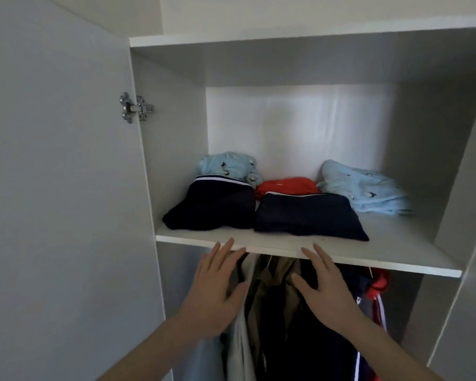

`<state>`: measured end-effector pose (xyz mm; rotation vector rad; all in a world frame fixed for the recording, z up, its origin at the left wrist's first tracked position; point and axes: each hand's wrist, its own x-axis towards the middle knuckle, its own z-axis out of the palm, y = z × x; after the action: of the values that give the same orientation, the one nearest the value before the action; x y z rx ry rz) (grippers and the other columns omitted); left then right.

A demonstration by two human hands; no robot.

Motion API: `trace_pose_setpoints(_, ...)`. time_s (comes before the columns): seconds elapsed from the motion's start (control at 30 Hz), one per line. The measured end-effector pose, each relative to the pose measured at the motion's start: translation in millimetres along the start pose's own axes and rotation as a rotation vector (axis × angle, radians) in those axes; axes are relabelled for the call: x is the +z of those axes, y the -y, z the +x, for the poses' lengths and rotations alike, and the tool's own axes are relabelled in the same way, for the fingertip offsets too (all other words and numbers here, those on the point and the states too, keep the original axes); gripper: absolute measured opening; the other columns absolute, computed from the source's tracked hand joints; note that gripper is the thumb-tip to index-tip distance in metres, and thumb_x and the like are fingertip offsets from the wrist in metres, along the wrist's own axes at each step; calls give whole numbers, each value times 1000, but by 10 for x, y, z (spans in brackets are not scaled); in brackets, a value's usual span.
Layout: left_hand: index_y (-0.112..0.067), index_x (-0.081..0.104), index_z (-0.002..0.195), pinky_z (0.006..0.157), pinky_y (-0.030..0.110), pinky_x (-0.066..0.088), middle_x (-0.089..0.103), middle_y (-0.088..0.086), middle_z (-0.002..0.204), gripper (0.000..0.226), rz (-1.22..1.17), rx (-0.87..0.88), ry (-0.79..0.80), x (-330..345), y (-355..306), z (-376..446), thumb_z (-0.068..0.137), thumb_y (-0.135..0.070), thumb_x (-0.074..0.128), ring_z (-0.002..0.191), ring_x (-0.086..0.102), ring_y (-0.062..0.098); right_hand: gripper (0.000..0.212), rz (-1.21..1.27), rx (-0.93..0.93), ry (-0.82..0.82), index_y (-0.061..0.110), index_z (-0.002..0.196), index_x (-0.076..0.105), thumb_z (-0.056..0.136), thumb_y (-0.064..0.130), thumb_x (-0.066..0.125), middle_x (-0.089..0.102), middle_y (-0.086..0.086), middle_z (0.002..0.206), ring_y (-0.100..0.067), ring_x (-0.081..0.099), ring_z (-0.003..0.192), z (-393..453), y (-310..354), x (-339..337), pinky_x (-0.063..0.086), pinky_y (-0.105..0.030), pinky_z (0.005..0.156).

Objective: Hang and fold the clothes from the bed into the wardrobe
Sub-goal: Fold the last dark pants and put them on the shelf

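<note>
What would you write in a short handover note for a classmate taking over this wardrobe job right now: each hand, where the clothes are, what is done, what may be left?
Left hand and right hand: both open, empty, just below the shelf edge.
On the shelf, folded: two navy pieces, a red one, two light blue ones.
Under the shelf: hanging clothes.
Done: these are put away.
Left: the bed is out of view; check it.

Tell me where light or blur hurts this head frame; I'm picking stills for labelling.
Head view: glare washes the wardrobe's back panel; the hanging clothes below the shelf sink into shadow; left hand and right hand look slightly soft; wide-angle bending tilts the door.
</note>
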<state>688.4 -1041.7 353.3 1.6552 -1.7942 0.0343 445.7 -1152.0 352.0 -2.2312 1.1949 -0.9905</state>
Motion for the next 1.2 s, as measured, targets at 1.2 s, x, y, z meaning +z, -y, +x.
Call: trace_pose_setpoints(1.2,-53,48,122,86,29,53,63,-30,116,52,-200,-302,-588,-1455,-249,-2153,88,-26,77,101,62,-3,59,174,-207,42,52,138,41,93,28,71,39,34,139,13,42,131,-2236,1485,-222,32,-1,105)
